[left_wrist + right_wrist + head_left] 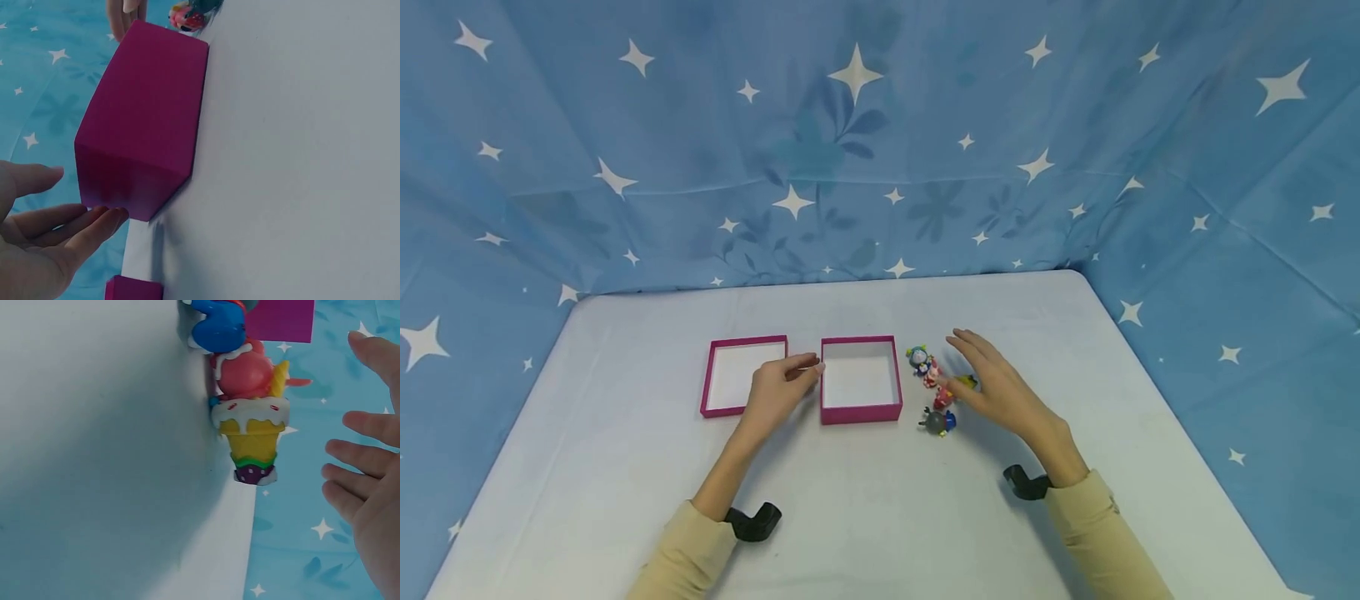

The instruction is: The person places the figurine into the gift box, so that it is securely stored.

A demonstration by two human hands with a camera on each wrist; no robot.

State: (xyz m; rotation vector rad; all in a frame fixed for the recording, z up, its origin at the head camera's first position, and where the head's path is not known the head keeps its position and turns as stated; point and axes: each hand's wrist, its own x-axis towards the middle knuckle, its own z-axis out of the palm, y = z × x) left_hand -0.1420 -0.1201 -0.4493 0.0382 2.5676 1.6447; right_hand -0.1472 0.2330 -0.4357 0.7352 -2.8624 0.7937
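Observation:
A deep pink box point(861, 414) with a white inside lies open side up in the middle of the table. My left hand point(775, 392) is at its left wall, thumb apart from the fingers; in the left wrist view the fingertips point(115, 215) meet the edge of the box, though firm contact cannot be made out. Small toy figures lie right of the box: a blue one point(919, 358), a grey one with blue point(936, 422), and a red and yellow ice-cream-cone figure point(253, 434). My right hand point(1000, 392) hovers beside them, fingers extended and holding nothing.
A shallow pink-rimmed tray or lid point(706, 387) lies left of the box, partly behind my left hand. The white table point(865, 517) ends at a blue star-patterned cloth point(850, 167) at the back. Black wrist mounts point(756, 523) sit on both forearms.

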